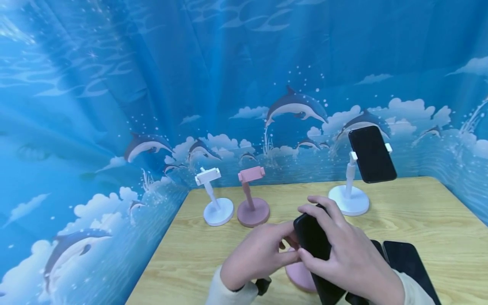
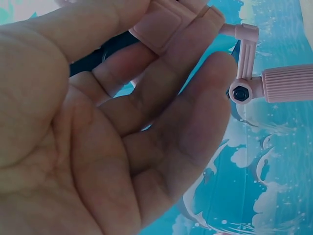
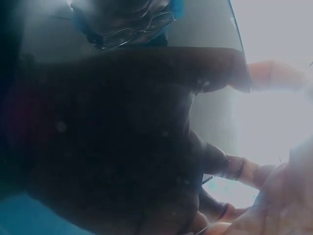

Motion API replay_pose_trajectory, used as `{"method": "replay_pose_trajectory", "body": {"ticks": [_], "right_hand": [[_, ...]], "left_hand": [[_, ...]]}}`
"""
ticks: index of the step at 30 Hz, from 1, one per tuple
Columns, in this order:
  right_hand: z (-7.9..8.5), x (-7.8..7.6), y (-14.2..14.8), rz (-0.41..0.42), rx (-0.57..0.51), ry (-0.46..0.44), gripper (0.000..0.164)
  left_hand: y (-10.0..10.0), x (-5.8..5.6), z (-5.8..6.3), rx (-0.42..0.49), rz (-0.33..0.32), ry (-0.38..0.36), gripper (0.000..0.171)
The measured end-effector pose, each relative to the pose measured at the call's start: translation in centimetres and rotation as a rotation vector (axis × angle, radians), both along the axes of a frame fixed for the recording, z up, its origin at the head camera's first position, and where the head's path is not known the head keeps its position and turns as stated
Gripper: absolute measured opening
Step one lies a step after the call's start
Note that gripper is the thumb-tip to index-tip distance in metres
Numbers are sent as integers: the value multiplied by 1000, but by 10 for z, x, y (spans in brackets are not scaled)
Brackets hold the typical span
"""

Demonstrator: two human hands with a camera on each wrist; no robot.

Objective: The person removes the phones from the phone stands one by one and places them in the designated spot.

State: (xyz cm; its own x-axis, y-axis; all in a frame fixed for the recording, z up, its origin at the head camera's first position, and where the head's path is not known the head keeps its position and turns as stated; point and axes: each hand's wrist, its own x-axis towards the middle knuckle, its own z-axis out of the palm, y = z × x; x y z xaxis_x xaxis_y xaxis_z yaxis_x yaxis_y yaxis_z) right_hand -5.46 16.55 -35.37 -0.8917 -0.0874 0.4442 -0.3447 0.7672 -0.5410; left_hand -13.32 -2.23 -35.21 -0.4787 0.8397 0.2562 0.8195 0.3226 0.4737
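A blue curtain [image 1: 95,106] printed with dolphins and clouds hung at the left and ran on behind the desk [image 1: 171,267]. Near the desk's far left corner stood a white stand [image 1: 218,212] with its clamp bare, and just beside it a pink stand [image 1: 253,213], bare as well.

Nearer the viewer, the left hand [image 1: 257,254] reached in from a pale sleeve. Its fingers were bent and close together, and the left wrist view showed them pinching the pink clamp [image 2: 157,27] of a second pink stand, whose round base [image 1: 301,277] sat on the desk below. A black phone [image 1: 314,237] leaned at a tilt over that base, between the two hands; whether it was seated in the clamp could not be told. The right hand [image 1: 345,254] gripped this phone, thumb on the near side and fingers spread over the far edge.

Behind the right hand, a white phone stand [image 1: 348,200] held an upright, tilted phone [image 1: 372,154] in its clamp. At the right, another dark phone [image 1: 408,260] lay flat on the desk, with a partly hidden one [image 1: 377,245] next to it.
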Motion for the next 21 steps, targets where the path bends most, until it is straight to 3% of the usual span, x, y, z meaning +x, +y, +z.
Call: {"method": "replay_pose_trajectory", "body": {"ticks": [8, 16, 21], "right_hand": [[0, 0, 1, 9, 5, -4, 68], [-1, -1, 2, 32, -2, 25, 67], [0, 0, 1, 54, -13, 49, 68]], "left_hand": [[0, 2, 1, -10, 7, 2, 19], [1, 3, 1, -12, 18, 88, 22], [2, 3, 2, -13, 31, 85, 25]]}}
